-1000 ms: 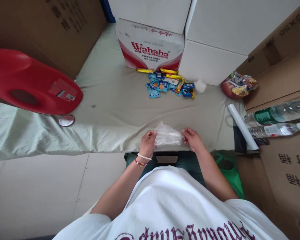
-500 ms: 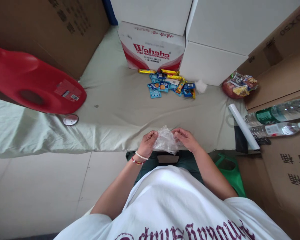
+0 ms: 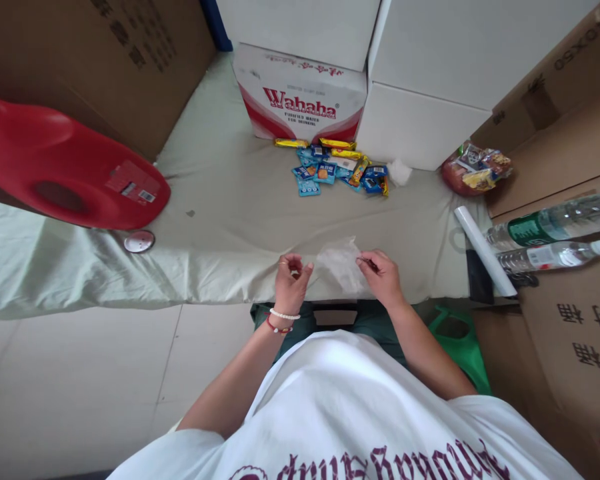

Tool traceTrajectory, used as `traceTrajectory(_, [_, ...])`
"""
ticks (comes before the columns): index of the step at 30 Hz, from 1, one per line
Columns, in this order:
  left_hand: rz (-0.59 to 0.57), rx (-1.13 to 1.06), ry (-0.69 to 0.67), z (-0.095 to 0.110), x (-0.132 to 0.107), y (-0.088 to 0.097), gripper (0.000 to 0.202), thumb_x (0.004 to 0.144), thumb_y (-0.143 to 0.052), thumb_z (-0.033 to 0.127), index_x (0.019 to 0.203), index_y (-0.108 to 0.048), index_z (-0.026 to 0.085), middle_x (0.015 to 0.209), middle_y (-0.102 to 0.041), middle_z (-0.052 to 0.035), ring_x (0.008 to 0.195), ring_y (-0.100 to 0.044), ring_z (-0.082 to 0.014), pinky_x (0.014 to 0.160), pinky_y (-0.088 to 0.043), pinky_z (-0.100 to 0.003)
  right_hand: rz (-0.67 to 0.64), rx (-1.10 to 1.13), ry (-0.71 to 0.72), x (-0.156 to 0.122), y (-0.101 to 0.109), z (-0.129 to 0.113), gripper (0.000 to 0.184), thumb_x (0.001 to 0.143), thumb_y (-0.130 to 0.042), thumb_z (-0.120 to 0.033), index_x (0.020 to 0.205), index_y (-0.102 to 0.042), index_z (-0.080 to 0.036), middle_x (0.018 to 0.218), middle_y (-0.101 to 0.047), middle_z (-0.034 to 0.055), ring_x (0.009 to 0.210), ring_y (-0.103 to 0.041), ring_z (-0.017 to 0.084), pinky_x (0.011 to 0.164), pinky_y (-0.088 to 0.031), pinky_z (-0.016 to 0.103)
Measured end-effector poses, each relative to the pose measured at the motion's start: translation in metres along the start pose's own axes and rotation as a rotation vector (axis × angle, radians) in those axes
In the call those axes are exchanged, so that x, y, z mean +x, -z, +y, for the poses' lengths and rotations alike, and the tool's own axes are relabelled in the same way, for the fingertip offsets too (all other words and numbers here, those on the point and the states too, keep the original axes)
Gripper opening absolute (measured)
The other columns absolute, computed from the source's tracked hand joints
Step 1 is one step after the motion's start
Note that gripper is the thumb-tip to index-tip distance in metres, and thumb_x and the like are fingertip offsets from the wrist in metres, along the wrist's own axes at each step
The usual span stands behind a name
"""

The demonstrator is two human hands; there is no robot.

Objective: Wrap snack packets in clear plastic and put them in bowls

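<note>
The far red-and-white carton (image 3: pixel 300 100) reads "Wahaha" and "PURIFIED WATER FOR DRINKING". The far-right brown carton (image 3: pixel 555 87) shows "40X50".

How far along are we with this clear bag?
Done: a filled snack bag lies at the right. In hand: the right hand pinches the clear bag, which looks empty; the left hand is beside it, off it. To do: loose packets lie by the Wahaha box.

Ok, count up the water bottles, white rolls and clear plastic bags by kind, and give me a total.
water bottles: 2
white roll: 1
clear plastic bag, pinched in the right hand: 1
Total: 4
</note>
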State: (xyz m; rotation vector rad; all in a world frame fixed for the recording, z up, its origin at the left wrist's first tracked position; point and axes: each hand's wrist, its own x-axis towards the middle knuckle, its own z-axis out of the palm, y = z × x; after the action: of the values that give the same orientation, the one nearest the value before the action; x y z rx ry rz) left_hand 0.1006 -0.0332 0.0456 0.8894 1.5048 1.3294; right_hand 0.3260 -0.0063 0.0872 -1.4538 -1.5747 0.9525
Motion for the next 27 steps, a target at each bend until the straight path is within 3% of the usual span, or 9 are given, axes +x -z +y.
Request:
traceTrajectory(2, [-0.100, -0.011, 0.008, -0.001, -0.007, -0.005, 0.034, 0.084, -0.076, 0.048, 0.098, -0.064, 0.021, 0.090, -0.060, -0.0020, 0.082, -0.057, -0.0141, 0.072, -0.048, -0.026, 0.016, -0.081, 0.077, -0.004, -0.001, -0.009, 0.022, 0.097, -0.064, -0.046, 0.097, -0.078, -0.028, 0.089, -0.067, 0.0061, 0.076, -0.058, 0.021, 0.075, -0.050, 0.036])
traceTrajectory(4, [-0.210, -0.043, 0.029, -0.001, -0.014, -0.013, 0.040, 0.082, -0.078, 0.048, 0.109, -0.065, 0.021, 0.103, -0.062, -0.0055, 0.087, -0.059, -0.0152, 0.071, -0.050, -0.026, -0.001, -0.101, 0.098, -0.011, -0.005, -0.017, 0.022, 0.099, -0.062, -0.045, 0.099, -0.078, -0.029, 0.092, -0.067, 0.0074, 0.078, -0.059, 0.022, 0.077, -0.051, 0.038])
traceTrajectory(7, [-0.202, -0.069, 0.047, -0.002, -0.015, -0.027, 0.061, 0.074, -0.084, 0.040, 0.127, -0.060, 0.023, 0.123, -0.060, -0.0097, 0.098, -0.060, -0.0173, 0.073, -0.053, -0.027, -0.072, -0.106, 0.119, -0.022, -0.015, -0.023, 0.022, 0.100, -0.061, -0.044, 0.104, -0.078, -0.031, 0.097, -0.067, 0.0093, 0.084, -0.062, 0.025, 0.083, -0.053, 0.040])
traceTrajectory(12, [-0.222, -0.367, 0.137, 0.003, -0.005, -0.037, 0.031, 0.072, -0.085, 0.037, 0.090, -0.066, 0.020, 0.093, -0.069, -0.0026, 0.089, -0.065, -0.0168, 0.081, -0.054, -0.030, -0.286, -0.032, 0.168, -0.033, -0.014, -0.024, 0.031, 0.100, -0.060, -0.050, 0.117, -0.077, -0.030, 0.110, -0.070, 0.0103, 0.077, -0.061, 0.021, 0.076, -0.054, 0.039])
traceTrajectory(16, [-0.281, -0.577, 0.273, 0.009, -0.005, -0.033, 0.032, 0.076, -0.086, 0.042, 0.091, -0.065, 0.022, 0.094, -0.074, -0.0034, 0.085, -0.071, -0.0179, 0.077, -0.057, -0.032, -0.117, -0.026, 0.092, -0.026, -0.004, -0.020, 0.033, 0.103, -0.055, -0.052, 0.112, -0.076, -0.028, 0.106, -0.070, 0.0101, 0.082, -0.061, 0.022, 0.075, -0.054, 0.039])
traceTrajectory(19, [-0.312, -0.622, 0.307, 0.012, -0.009, -0.032, 0.032, 0.078, -0.085, 0.045, 0.090, -0.066, 0.022, 0.097, -0.076, -0.0057, 0.095, -0.073, -0.0219, 0.077, -0.059, -0.034, -0.062, -0.048, 0.075, -0.019, -0.006, -0.015, 0.037, 0.093, -0.070, -0.051, 0.121, -0.071, -0.027, 0.118, -0.066, 0.0116, 0.092, -0.062, 0.024, 0.079, -0.056, 0.039])
traceTrajectory(22, [-0.267, -0.632, 0.301, 0.013, -0.011, -0.034, 0.034, 0.076, -0.087, 0.045, 0.088, -0.065, 0.022, 0.096, -0.076, -0.0054, 0.096, -0.073, -0.0224, 0.077, -0.059, -0.033, -0.120, -0.050, 0.020, -0.017, -0.018, -0.007, 0.050, 0.082, -0.081, -0.047, 0.126, -0.067, -0.026, 0.120, -0.066, 0.0118, 0.102, -0.063, 0.025, 0.085, -0.056, 0.040])
traceTrajectory(25, [-0.171, -0.633, 0.331, 0.007, -0.008, -0.033, 0.037, 0.070, -0.091, 0.041, 0.086, -0.065, 0.021, 0.086, -0.073, -0.0023, 0.086, -0.072, -0.0199, 0.076, -0.059, -0.033, -0.191, 0.050, -0.133, -0.014, -0.026, 0.004, 0.036, 0.088, -0.072, -0.050, 0.112, -0.070, -0.023, 0.095, -0.069, 0.0064, 0.087, -0.064, 0.021, 0.077, -0.057, 0.037])
traceTrajectory(27, [-0.130, -0.627, 0.351, -0.001, -0.004, -0.029, 0.036, 0.067, -0.093, 0.035, 0.084, -0.065, 0.020, 0.078, -0.069, 0.0003, 0.079, -0.071, -0.0179, 0.074, -0.058, -0.032, -0.207, 0.156, -0.202, -0.012, -0.023, 0.010, 0.037, 0.091, -0.066, -0.055, 0.109, -0.068, -0.022, 0.091, -0.068, 0.0052, 0.080, -0.063, 0.019, 0.068, -0.056, 0.033])
